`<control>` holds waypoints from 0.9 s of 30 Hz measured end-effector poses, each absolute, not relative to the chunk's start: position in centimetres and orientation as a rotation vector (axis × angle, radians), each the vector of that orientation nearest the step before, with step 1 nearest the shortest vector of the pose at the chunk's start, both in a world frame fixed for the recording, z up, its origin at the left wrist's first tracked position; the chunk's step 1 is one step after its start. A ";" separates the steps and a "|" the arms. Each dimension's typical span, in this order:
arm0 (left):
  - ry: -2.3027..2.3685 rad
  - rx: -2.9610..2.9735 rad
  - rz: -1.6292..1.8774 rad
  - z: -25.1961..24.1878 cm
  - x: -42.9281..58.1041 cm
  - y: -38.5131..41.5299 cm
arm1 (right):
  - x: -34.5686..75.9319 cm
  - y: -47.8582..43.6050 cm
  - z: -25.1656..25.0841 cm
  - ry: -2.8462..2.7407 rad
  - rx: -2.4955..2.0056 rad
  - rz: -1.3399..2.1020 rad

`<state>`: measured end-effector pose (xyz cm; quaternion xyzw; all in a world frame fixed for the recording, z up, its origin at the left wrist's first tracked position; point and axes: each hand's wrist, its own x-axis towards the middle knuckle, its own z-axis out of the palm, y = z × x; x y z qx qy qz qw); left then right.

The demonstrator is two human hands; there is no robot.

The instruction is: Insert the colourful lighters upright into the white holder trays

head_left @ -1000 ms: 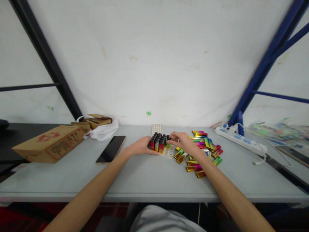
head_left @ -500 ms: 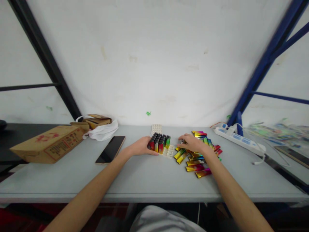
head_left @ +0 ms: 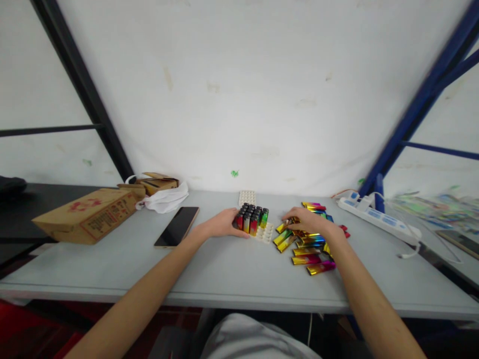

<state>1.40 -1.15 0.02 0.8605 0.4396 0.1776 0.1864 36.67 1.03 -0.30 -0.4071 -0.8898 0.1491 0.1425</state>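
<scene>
Pick stage, I reckon | left hand (head_left: 224, 227) unclenched, bracing racked lighters (head_left: 253, 218) | right hand (head_left: 309, 222) atop loose pile (head_left: 307, 253), grasp I can't confirm | next: single one out cleanly

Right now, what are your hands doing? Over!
Left hand against tray of upright lighters. Right hand on loose lighter pile, grip unclear. Phone off left, apart.
</scene>
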 end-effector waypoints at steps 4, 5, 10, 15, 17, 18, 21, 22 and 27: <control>1.265 2.429 0.502 0.0 1.4 -1.2 | 36.3 0.8 0.0 -2.498 -1.209 0.412; 1.270 2.429 0.499 0.1 1.4 -1.2 | 36.2 0.7 0.2 -2.463 -1.223 0.404; 1.228 2.429 0.507 0.1 1.4 -1.1 | 34.7 -0.2 1.4 -2.217 -1.163 0.361; 1.190 2.421 0.498 0.0 1.4 -1.0 | 32.0 -0.3 1.4 -1.794 -0.963 0.688; 1.207 2.423 0.485 0.0 1.4 -1.0 | 31.0 -0.6 1.3 -1.680 -0.925 0.803; 1.206 2.425 0.487 0.1 1.4 -1.1 | 30.5 -0.8 1.2 -1.637 -0.897 0.871; 1.147 2.427 0.514 0.2 1.4 -1.1 | 29.3 -1.7 1.2 -1.556 -0.811 1.089; 1.129 2.423 0.520 0.2 1.4 -1.1 | 28.9 -2.0 1.2 -1.559 -0.798 1.139; 1.145 2.402 0.538 0.1 1.4 -1.1 | 27.2 -2.3 0.6 -1.602 -0.805 1.179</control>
